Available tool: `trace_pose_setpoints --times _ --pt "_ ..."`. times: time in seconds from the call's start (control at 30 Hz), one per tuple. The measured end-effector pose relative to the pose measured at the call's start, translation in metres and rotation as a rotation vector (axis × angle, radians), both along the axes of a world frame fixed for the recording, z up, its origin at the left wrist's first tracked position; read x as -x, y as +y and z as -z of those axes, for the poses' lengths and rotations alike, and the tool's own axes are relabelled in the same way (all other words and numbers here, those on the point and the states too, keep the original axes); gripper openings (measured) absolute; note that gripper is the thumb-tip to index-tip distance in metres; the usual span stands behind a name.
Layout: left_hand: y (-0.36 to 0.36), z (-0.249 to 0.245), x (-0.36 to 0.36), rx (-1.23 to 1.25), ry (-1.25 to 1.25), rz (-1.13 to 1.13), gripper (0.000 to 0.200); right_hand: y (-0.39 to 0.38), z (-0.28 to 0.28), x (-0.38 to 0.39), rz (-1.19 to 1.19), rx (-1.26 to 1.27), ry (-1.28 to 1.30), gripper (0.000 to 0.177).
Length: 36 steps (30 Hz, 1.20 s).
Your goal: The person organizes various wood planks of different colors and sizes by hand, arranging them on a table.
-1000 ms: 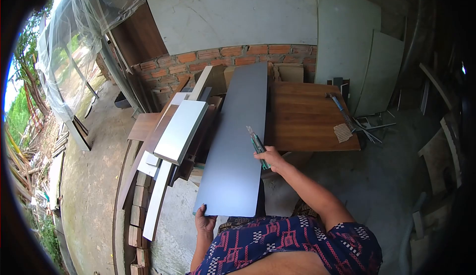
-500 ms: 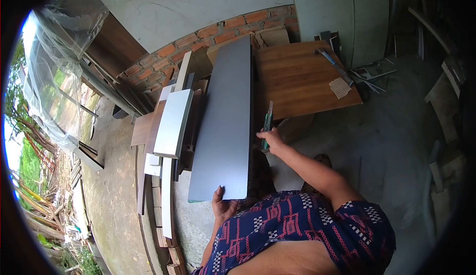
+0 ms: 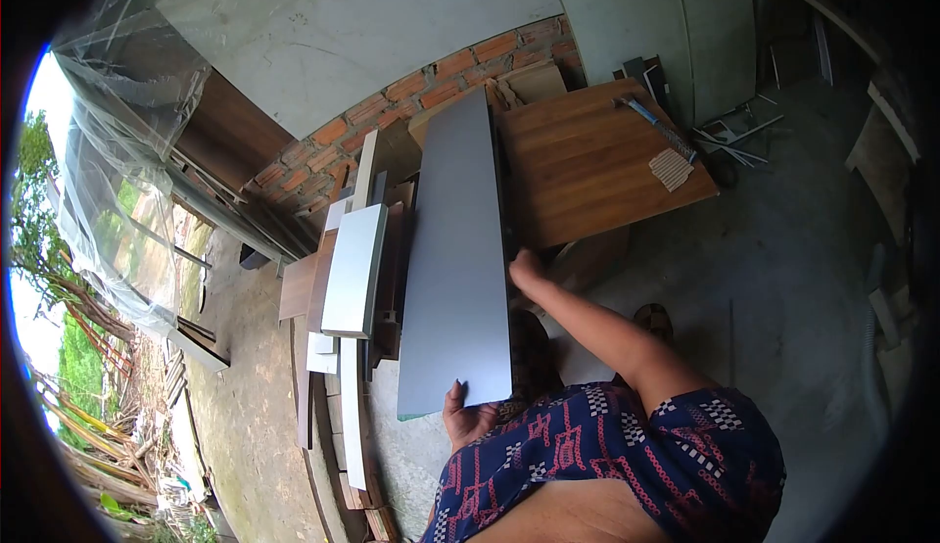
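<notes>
The head view is showing you holding a long grey panel [image 3: 455, 249], which is stretching away from your shirt [image 3: 607, 435] toward the brick wall [image 3: 401, 89] beyond its far end. Your left hand [image 3: 472, 420] is gripping the panel's near edge, its thumb pressing on the top face and its other fingers mostly hiding below. Your right hand [image 3: 526, 267] is sitting at the panel's long right edge, its fingers disappearing behind that edge; how far they are opening, or whether they are gripping anything, you cannot tell from here. To the panel's left, a white box-shaped piece [image 3: 352, 269] is lying on a stack of boards [image 3: 300, 286]; to its right, a brown board [image 3: 587, 166] is carrying a hammer [image 3: 656, 127] and a ribbed scrap [image 3: 672, 169].

If your right hand is pushing sideways, the panel could be swinging into the white piece and scuffing both. If your left thumb is loosening, the near end could be dropping. With your right fingers hiding behind the edge, a panel shifting toward the brown board could be pinching them.
</notes>
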State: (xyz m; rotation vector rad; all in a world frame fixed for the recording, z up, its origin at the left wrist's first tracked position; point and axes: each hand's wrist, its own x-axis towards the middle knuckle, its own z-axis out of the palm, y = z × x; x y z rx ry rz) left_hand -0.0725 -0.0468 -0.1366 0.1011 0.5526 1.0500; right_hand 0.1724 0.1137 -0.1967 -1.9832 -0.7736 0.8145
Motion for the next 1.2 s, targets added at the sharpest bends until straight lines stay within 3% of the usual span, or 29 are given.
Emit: trace_pose_setpoints --times 0.1,0.27,0.3,0.4,0.5,0.6,0.7,0.93,1.2 --pt "-0.002 -0.004 -0.003 -0.011 -0.011 -0.012 0.036 0.004 -0.004 -0.005 0.031 -0.083 0.197 0.036" --pt "-0.002 -0.005 -0.007 -0.009 -0.016 -0.001 0.04 0.059 0.103 0.0 0.237 -0.37 0.567 0.039" --pt "-0.002 -0.002 -0.005 0.001 -0.015 -0.008 0.04 0.047 0.076 0.005 0.204 -0.384 0.584 0.041" --pt "-0.002 -0.001 -0.008 0.012 0.021 -0.022 0.041 0.04 0.067 0.011 0.247 -0.432 0.468 0.044" --pt "-0.001 -0.009 -0.01 0.003 0.027 -0.021 0.04 0.002 0.007 0.008 0.302 -0.419 0.47 0.048" --pt "0.0 -0.008 -0.009 0.031 0.026 -0.048 0.038 0.024 0.068 -0.023 0.342 -0.428 0.167 0.049" --pt "-0.001 -0.014 -0.011 0.009 0.031 -0.028 0.037 -0.016 0.004 -0.053 0.293 -0.445 0.461 0.049" --pt "-0.005 0.0 -0.017 0.032 0.029 0.008 0.037 -0.089 -0.047 -0.146 0.208 -0.343 0.636 0.048" --pt "-0.005 0.037 -0.018 0.157 -0.038 0.163 0.032 -0.18 -0.021 -0.173 0.353 -0.36 0.587 0.044"
